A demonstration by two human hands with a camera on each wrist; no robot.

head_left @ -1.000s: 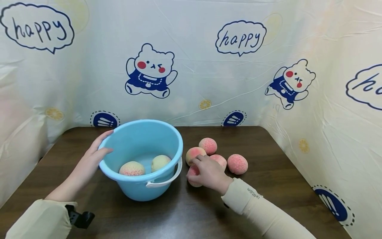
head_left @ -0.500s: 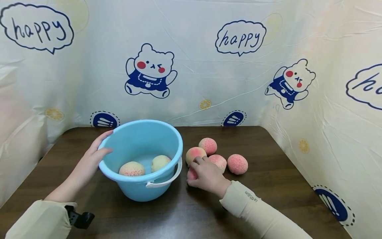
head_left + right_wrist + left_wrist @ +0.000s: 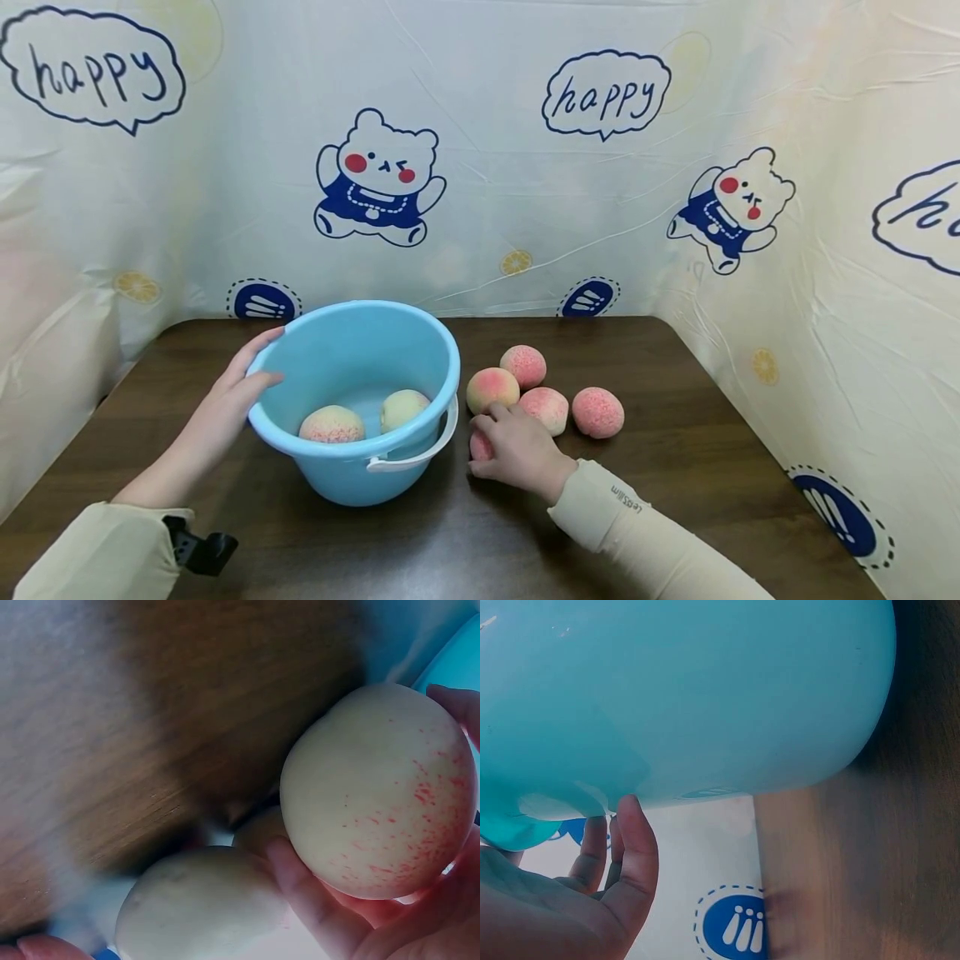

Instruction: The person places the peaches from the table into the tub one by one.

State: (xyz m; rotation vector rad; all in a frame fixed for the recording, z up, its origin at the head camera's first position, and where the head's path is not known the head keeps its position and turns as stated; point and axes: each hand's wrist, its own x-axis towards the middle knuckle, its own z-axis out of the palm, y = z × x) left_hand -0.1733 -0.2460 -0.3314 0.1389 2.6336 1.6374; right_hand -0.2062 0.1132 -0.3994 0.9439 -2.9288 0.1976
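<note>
A curtain [image 3: 487,192] printed with bears backs the dark wooden worktop [image 3: 337,550]. Just beside the light-blue bucket [image 3: 352,479], the right hand [image 3: 523,454] grips a rounded peach [image 3: 375,787], smooth cream, freckled pinkish-red along one side. The left hand [image 3: 243,379] holds the bucket's rim; two paler peaches [image 3: 332,425] lie inside, four pinker ones [image 3: 597,412] outside.

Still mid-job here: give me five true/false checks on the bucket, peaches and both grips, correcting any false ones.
1. The light-blue round plastic bucket holds two round cream peaches. True.
2. Its curved white handle stands upright over the opening. False: the handle hangs down outside.
3. The right grip holds a round cream-and-pink peach outside the bucket. True.
4. The left grip holds a peach. False: it holds the bucket.
5. Four other round pink-and-cream peaches lie on the dark-brown wooden table. True.
</note>
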